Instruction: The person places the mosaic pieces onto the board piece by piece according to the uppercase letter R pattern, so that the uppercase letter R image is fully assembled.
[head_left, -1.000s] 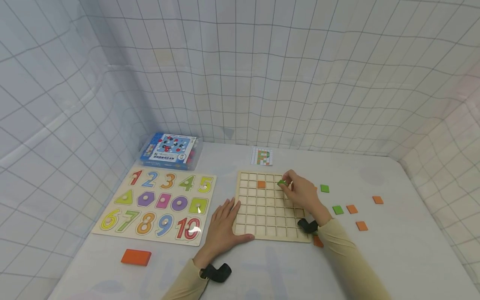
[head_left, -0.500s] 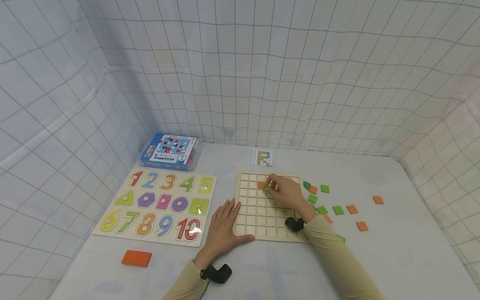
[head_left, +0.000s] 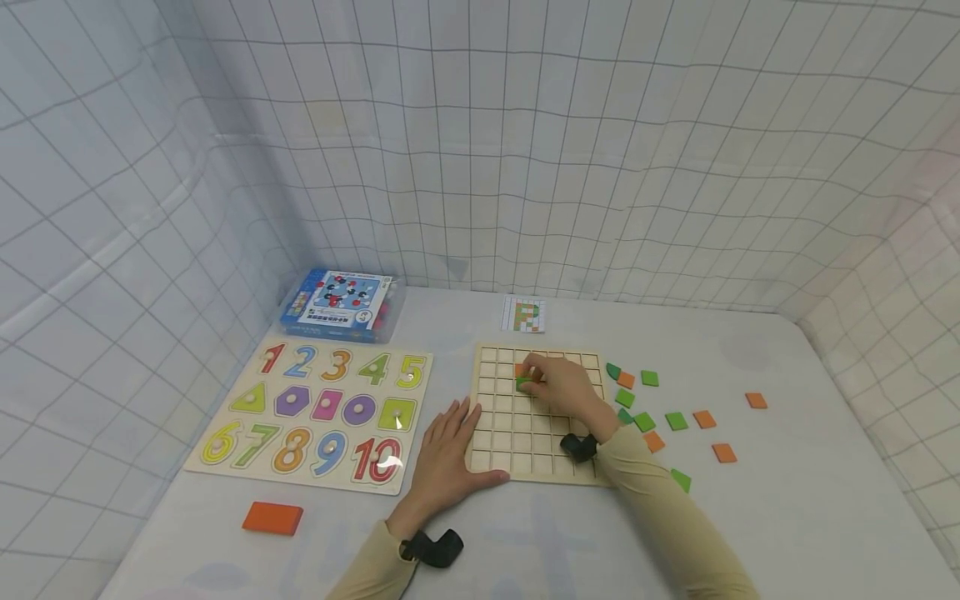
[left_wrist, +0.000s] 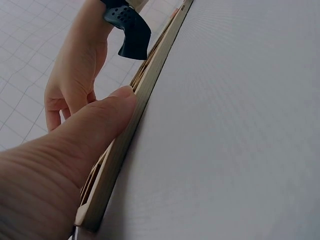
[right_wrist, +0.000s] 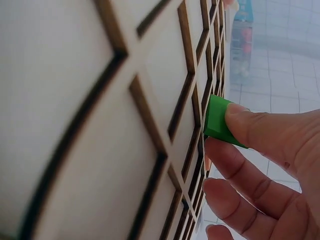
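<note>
Green tile lies at nine o'clock from the right hand, pinched by its fingers, just at six o'clock of the orange tile; left hand, fingers straight, touches the grid board's eight-o'clock corner.

Your left hand lies with its back upward, fingers straight and slightly spread, thumb extended to the right; your left forearm enters from the near edge. Your right hand is positioned farther forward, thumb opposed to the index finger in a pinch, remaining fingers bent. Your right forearm angles forward and leftward, sleeved to near the wrist.
</note>
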